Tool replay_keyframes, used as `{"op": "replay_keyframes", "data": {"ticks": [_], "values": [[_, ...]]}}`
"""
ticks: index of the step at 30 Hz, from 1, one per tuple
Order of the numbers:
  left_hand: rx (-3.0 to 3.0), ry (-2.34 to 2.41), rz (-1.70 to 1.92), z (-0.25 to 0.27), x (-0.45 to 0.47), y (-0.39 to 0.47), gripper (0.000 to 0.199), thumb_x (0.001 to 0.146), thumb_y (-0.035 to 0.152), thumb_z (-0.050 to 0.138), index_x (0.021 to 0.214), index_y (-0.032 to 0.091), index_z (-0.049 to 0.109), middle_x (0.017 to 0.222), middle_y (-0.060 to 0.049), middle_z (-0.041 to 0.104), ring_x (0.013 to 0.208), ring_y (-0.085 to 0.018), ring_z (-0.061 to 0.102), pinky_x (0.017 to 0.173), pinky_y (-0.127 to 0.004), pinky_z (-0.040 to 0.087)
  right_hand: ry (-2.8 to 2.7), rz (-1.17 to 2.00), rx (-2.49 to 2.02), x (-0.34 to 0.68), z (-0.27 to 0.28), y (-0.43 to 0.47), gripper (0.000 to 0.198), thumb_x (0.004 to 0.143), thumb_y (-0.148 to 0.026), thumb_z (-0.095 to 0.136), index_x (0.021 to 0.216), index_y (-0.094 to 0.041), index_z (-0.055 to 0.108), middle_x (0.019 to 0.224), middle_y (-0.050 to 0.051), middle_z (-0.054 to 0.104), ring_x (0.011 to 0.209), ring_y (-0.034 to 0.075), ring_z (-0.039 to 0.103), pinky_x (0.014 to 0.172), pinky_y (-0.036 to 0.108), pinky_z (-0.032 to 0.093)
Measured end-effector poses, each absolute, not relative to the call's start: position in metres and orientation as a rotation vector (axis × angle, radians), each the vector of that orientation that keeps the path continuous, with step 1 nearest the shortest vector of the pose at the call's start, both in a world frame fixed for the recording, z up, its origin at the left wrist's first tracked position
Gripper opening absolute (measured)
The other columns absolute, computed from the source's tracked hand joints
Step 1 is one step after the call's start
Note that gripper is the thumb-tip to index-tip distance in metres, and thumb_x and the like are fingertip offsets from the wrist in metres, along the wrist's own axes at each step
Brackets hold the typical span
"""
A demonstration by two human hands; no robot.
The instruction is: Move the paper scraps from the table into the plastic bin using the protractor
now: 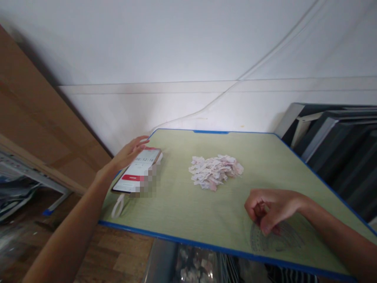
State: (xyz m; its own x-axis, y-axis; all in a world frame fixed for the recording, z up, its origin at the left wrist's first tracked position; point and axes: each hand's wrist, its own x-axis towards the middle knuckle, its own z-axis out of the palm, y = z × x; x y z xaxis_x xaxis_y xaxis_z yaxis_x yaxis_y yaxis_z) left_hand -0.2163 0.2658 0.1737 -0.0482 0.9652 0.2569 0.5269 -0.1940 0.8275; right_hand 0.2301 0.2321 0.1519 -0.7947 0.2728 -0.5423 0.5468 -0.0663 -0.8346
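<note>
"12:16" on the phone (pixel 136 166)

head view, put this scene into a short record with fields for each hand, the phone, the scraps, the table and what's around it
left hand: fingers extended, at the phone's far left side; contact unclear
right hand: fingers curled, over a protractor-like scale; contents unclear
phone: screen lit, white loop at its near end
scraps: one pale, paper-like pile, between the hands
table: pale green top, blue edging
around: white wall with cable behind; brown board at left
</note>
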Motion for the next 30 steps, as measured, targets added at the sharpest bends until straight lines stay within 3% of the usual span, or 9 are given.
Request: {"op": "replay_keyframes", "data": {"ticks": [4,6,12,16,21,30], "values": [[1.638,1.530,1.446,0.164,-0.223,0.273,0.061,0.068,0.068,0.071,0.106,0.021,0.063,0.080,-0.007,0.075,0.102,-0.029,0.069,0.090,-0.039,0.052,1.999,-1.959,0.882,0.233,0.149,0.233,0.053,0.060,-0.063,0.083,0.070,-0.017,0.059,0.053,-0.005,0.056,0.044,0.006,0.050,0.044,0.017,0.039],[1.450,1.475,1.648,0.157,-0.226,0.276,0.051,0.066,0.055,0.077,0.101,0.022,0.062,0.083,-0.005,0.076,0.096,-0.024,0.070,0.092,-0.037,0.050,2.006,-1.994,0.892,0.233,0.146,0.234,0.053,0.060,-0.062,0.084,0.071,-0.017,0.059,0.055,-0.005,0.057,0.044,0.007,0.050,0.043,0.018,0.040],[1.030,1.352,1.615,0.141,-0.228,0.280,0.036,0.068,0.029,0.073,0.100,0.023,0.058,0.098,-0.005,0.077,0.104,-0.021,0.069,0.095,-0.036,0.050,2.269,-2.109,1.081,0.223,0.142,0.237,0.056,0.067,-0.068,0.077,0.072,-0.016,0.059,0.058,-0.005,0.052,0.047,0.005,0.044,0.045,0.018,0.037],[1.020,1.429,1.474,0.140,-0.229,0.278,0.043,0.064,0.025,0.071,0.104,0.021,0.057,0.105,-0.009,0.077,0.093,-0.022,0.069,0.083,-0.033,0.052,2.620,-2.010,1.461,0.217,0.147,0.239,0.062,0.070,-0.076,0.069,0.080,-0.016,0.063,0.052,-0.006,0.045,0.045,0.006,0.041,0.042,0.020,0.035],[1.068,1.449,1.340,0.147,-0.226,0.272,0.056,0.055,0.022,0.070,0.108,0.021,0.053,0.099,-0.006,0.076,0.082,-0.019,0.067,0.077,-0.029,0.051,2.815,-1.767,1.867,0.219,0.154,0.242,0.065,0.069,-0.080,0.065,0.084,-0.017,0.063,0.046,-0.007,0.045,0.038,0.008,0.040,0.039,0.022,0.032],[1.147,1.540,1.282,0.160,-0.214,0.273,0.065,0.047,0.025,0.073,0.106,0.022,0.048,0.081,0.005,0.068,0.064,-0.013,0.060,0.061,-0.026,0.047,2.855,-1.671,1.856,0.214,0.150,0.240,0.065,0.068,-0.082,0.065,0.080,-0.018,0.065,0.046,-0.005,0.046,0.039,0.009,0.040,0.038,0.024,0.033]]}}
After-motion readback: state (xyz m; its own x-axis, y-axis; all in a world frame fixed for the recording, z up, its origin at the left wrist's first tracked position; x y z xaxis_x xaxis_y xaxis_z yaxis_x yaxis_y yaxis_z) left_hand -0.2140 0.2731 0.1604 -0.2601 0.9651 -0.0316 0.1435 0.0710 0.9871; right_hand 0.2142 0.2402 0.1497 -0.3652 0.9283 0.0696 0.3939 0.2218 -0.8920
